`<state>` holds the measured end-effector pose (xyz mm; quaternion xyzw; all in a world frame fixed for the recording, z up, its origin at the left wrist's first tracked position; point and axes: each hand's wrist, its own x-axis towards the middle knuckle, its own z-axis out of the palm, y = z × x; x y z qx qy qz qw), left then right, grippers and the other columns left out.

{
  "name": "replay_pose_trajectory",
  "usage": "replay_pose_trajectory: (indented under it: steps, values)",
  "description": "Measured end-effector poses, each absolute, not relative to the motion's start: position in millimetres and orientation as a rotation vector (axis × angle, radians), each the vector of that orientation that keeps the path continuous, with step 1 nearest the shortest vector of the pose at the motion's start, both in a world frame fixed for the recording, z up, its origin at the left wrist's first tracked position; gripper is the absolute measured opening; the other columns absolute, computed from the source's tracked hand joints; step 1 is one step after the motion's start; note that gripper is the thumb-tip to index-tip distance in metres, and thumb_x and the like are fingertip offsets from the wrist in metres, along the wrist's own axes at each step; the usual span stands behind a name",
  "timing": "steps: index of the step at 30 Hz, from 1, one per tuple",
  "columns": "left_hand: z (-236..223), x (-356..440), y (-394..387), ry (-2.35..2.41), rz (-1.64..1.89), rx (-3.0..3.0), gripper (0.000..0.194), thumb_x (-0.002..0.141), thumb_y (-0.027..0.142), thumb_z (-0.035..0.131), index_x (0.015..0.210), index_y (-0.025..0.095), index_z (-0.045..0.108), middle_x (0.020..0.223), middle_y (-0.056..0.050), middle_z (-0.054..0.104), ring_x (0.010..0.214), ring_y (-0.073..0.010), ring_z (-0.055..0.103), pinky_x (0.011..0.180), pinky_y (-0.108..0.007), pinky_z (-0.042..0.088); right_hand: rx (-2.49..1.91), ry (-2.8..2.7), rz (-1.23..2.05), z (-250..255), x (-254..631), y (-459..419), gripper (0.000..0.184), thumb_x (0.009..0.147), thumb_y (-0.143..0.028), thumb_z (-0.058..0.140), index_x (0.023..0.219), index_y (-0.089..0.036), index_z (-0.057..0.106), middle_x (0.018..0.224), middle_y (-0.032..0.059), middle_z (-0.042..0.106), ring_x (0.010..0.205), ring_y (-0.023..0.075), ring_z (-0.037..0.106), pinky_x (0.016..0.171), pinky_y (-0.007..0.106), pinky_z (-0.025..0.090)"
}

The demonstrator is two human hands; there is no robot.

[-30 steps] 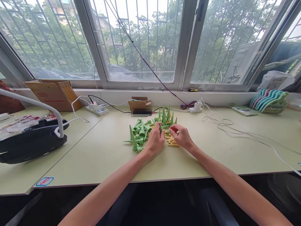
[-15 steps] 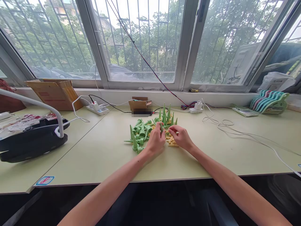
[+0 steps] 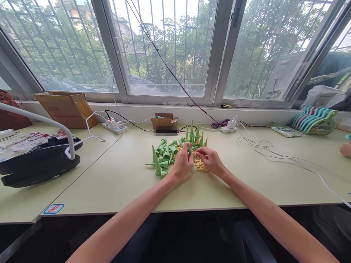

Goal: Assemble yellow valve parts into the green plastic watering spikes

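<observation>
My left hand (image 3: 183, 162) is closed around a green plastic watering spike (image 3: 189, 148), whose tip points upward. My right hand (image 3: 211, 160) is close beside it, thumb and forefinger pinched at a small yellow plastic piece, mostly hidden by the fingertips. A heap of green watering spikes (image 3: 166, 150) lies to the left of my left hand, some lying flat, some upright. Behind my hands several green spikes (image 3: 197, 130) stand upright with yellow parts at their sides. Loose yellow plastic pieces (image 3: 201, 166) lie under my right hand.
A small cardboard box (image 3: 163, 119) stands behind the heap. Power strips (image 3: 115, 127) and loose white cables (image 3: 264, 144) lie on the table (image 3: 115, 190). To the left is a black lamp base (image 3: 41, 162); at the right, hangers (image 3: 315, 118) and another person's hand (image 3: 346, 149).
My right hand has moved slightly left, bringing its fingertips closer to the spike in my left hand. Another person's hand has come into view at the right edge.
</observation>
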<state>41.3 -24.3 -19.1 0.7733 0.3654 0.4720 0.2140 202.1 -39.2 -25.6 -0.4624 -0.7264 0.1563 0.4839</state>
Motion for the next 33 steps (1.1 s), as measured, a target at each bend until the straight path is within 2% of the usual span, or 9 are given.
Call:
replay_pose_trajectory:
  steps: [9, 19, 27, 33]
  values:
    - [-20.1, 41.3, -23.9, 0.945, 1.331, 2.153, 0.024, 0.089, 0.016, 0.048, 0.112, 0.020, 0.045, 0.074, 0.002, 0.059, 0.055, -0.0096, 0.049, 0.060, -0.022, 0.039, -1.143, -1.754, 0.481, -24.6, 201.3, -41.3, 0.027, 0.093, -0.039, 0.049, 0.088, -0.017, 0.064, 0.075, 0.0034, 0.064, 0.060, 0.0133, 0.052, 0.057, 0.025, 0.043]
    - [-19.2, 42.0, -24.3, 0.955, 1.369, 2.145, 0.024, 0.088, 0.014, 0.047, 0.111, 0.020, 0.045, 0.075, 0.003, 0.059, 0.055, -0.0095, 0.049, 0.059, -0.021, 0.040, -1.133, -1.757, 0.471, -23.3, 200.6, -44.0, 0.025, 0.092, -0.040, 0.051, 0.095, -0.017, 0.060, 0.072, 0.0019, 0.060, 0.062, 0.0135, 0.051, 0.056, 0.025, 0.042]
    - [-18.9, 41.3, -25.0, 0.972, 1.348, 2.162, 0.025, 0.088, 0.016, 0.049, 0.113, 0.020, 0.045, 0.075, 0.003, 0.059, 0.054, -0.0094, 0.048, 0.060, -0.022, 0.040, -1.137, -1.754, 0.485, -26.0, 201.7, -41.7, 0.026, 0.093, -0.041, 0.047, 0.086, -0.018, 0.057, 0.067, -0.0005, 0.055, 0.059, 0.0123, 0.045, 0.056, 0.024, 0.039]
    - [-16.6, 41.3, -27.3, 0.938, 1.325, 2.175, 0.024, 0.088, 0.017, 0.049, 0.112, 0.020, 0.044, 0.076, 0.002, 0.060, 0.051, -0.0087, 0.046, 0.056, -0.021, 0.038, -1.200, -1.752, 0.445, -27.8, 203.2, -40.3, 0.037, 0.094, -0.046, 0.046, 0.072, -0.018, 0.052, 0.056, -0.0039, 0.045, 0.053, 0.0103, 0.036, 0.052, 0.024, 0.031]
